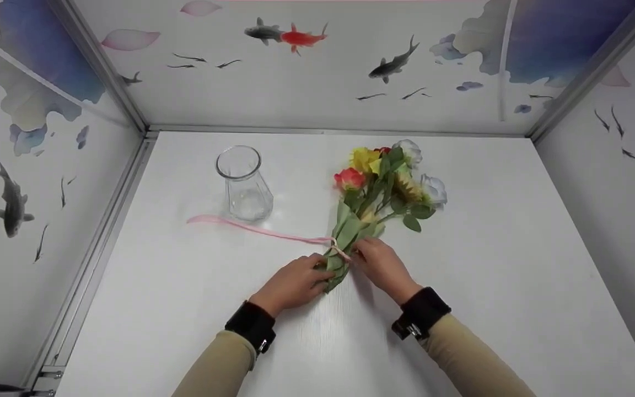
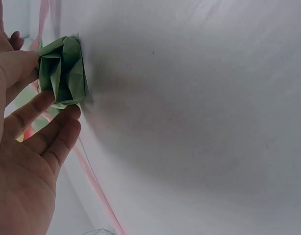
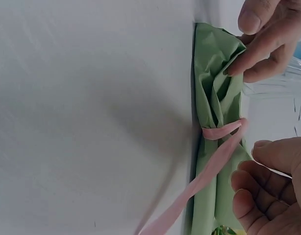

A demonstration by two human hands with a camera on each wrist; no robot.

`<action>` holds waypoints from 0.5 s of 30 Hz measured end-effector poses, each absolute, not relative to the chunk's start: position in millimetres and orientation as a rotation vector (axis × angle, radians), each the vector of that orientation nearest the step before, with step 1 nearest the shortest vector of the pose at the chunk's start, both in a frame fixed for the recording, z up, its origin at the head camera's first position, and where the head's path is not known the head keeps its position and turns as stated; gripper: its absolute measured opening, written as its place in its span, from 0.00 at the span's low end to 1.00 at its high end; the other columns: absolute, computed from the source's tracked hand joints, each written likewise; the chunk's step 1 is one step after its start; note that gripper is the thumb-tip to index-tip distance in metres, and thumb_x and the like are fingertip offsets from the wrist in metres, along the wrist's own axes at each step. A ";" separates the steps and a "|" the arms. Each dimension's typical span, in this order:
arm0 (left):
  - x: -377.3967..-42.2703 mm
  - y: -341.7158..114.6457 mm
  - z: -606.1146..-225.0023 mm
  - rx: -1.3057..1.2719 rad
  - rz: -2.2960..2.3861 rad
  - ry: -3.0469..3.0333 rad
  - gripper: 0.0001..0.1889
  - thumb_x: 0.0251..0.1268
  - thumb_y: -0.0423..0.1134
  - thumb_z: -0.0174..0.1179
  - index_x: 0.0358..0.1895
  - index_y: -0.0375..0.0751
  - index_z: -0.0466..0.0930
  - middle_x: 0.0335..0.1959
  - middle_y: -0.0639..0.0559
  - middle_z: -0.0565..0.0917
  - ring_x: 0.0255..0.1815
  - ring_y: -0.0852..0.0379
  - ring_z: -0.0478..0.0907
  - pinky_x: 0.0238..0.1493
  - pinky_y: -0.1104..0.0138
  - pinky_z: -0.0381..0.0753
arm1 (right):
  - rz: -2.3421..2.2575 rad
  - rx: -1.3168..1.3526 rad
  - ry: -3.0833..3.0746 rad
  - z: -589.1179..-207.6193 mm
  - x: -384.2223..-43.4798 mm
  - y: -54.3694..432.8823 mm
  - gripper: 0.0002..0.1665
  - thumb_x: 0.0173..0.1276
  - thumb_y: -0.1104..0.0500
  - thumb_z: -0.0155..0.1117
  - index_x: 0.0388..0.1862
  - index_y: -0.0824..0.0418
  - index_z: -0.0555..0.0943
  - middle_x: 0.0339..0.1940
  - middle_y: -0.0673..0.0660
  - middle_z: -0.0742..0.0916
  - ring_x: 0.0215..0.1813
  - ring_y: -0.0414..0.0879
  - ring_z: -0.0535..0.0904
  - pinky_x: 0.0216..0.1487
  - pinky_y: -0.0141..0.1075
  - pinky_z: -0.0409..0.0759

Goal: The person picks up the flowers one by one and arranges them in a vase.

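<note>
A bouquet of artificial flowers [image 1: 405, 184] in green wrapping paper [image 1: 345, 223] lies on the white table. A pink ribbon [image 3: 216, 159] is looped round the paper's narrow part. At the gathered lower end, my left hand [image 1: 294, 281] holds the bouquet, thumb on one side of the paper and fingers [image 2: 62, 132] on the other. My right hand [image 1: 382, 266] is at the bouquet's right side, close to the ribbon loop. Its fingers [image 3: 253, 200] are loosely bent, with nothing visible between them and the thumb. One long ribbon tail stretches left across the table.
A clear glass vase [image 1: 248, 196] stands upright left of the bouquet, just behind the ribbon tail. White panels [image 1: 323, 94] printed with fish border the table [image 1: 488, 309] at the back and both sides.
</note>
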State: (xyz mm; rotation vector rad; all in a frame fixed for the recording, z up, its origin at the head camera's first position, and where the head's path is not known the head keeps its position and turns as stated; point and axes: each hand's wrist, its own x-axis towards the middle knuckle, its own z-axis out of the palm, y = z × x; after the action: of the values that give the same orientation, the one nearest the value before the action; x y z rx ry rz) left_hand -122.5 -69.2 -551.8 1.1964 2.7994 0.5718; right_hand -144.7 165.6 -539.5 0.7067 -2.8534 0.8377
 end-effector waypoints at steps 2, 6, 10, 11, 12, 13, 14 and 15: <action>-122.9 -68.4 -552.2 1.191 0.588 2.809 0.11 0.74 0.41 0.62 0.54 0.49 0.88 0.54 0.46 0.81 0.51 0.49 0.81 0.54 0.56 0.80 | 0.826 0.722 -2.859 -541.2 -145.6 161.1 0.02 0.69 0.65 0.69 0.37 0.63 0.83 0.35 0.57 0.83 0.39 0.54 0.81 0.41 0.49 0.80; -123.5 -66.1 -553.8 1.167 0.611 2.838 0.09 0.72 0.40 0.64 0.51 0.49 0.89 0.51 0.48 0.81 0.47 0.50 0.82 0.50 0.58 0.81 | 0.805 0.743 -2.856 -545.6 -145.4 156.0 0.02 0.71 0.65 0.68 0.37 0.63 0.82 0.35 0.58 0.83 0.38 0.56 0.82 0.40 0.50 0.80; -123.8 -64.3 -554.6 1.167 0.635 2.862 0.07 0.70 0.40 0.66 0.48 0.49 0.89 0.47 0.50 0.81 0.44 0.52 0.81 0.47 0.59 0.82 | 0.774 0.731 -2.864 -551.0 -144.0 153.9 0.03 0.70 0.63 0.69 0.39 0.61 0.83 0.36 0.57 0.83 0.39 0.57 0.83 0.39 0.51 0.81; -123.8 -64.1 -554.5 1.170 0.645 2.863 0.07 0.70 0.39 0.66 0.47 0.49 0.89 0.46 0.50 0.81 0.43 0.52 0.81 0.46 0.59 0.81 | 0.761 0.724 -2.866 -552.5 -143.6 153.7 0.03 0.70 0.62 0.69 0.39 0.60 0.83 0.36 0.57 0.83 0.39 0.57 0.83 0.39 0.51 0.81; -123.7 -64.0 -554.6 1.175 0.654 2.863 0.07 0.70 0.39 0.67 0.47 0.49 0.89 0.46 0.50 0.81 0.43 0.52 0.81 0.46 0.59 0.81 | 0.751 0.716 -2.868 -553.8 -143.2 153.6 0.03 0.70 0.62 0.69 0.39 0.60 0.83 0.36 0.57 0.83 0.39 0.56 0.83 0.39 0.51 0.81; -123.6 -63.8 -554.3 1.180 0.662 2.862 0.06 0.69 0.39 0.67 0.46 0.49 0.89 0.46 0.51 0.80 0.43 0.52 0.81 0.46 0.59 0.81 | 0.746 0.711 -2.866 -554.8 -142.8 153.5 0.03 0.70 0.62 0.69 0.39 0.59 0.83 0.35 0.57 0.83 0.39 0.56 0.83 0.38 0.51 0.81; -123.6 -63.7 -554.1 1.183 0.670 2.862 0.06 0.69 0.39 0.67 0.46 0.49 0.89 0.45 0.51 0.80 0.42 0.52 0.80 0.45 0.59 0.81 | 0.742 0.706 -2.866 -555.9 -142.6 153.4 0.03 0.69 0.62 0.70 0.39 0.59 0.83 0.35 0.57 0.83 0.38 0.56 0.83 0.38 0.51 0.81; -123.6 -63.5 -554.1 1.185 0.675 2.860 0.06 0.69 0.38 0.67 0.46 0.48 0.89 0.45 0.51 0.80 0.42 0.52 0.80 0.45 0.59 0.81 | 0.742 0.702 -2.865 -556.6 -142.3 153.3 0.03 0.69 0.62 0.70 0.39 0.59 0.83 0.35 0.57 0.83 0.38 0.56 0.83 0.37 0.51 0.81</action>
State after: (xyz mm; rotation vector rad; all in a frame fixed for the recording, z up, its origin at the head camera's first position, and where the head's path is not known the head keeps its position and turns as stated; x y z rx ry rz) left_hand -123.6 -63.5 -554.1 1.1848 2.8603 0.6753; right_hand -142.3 153.3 -556.6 0.7019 -2.8648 0.7421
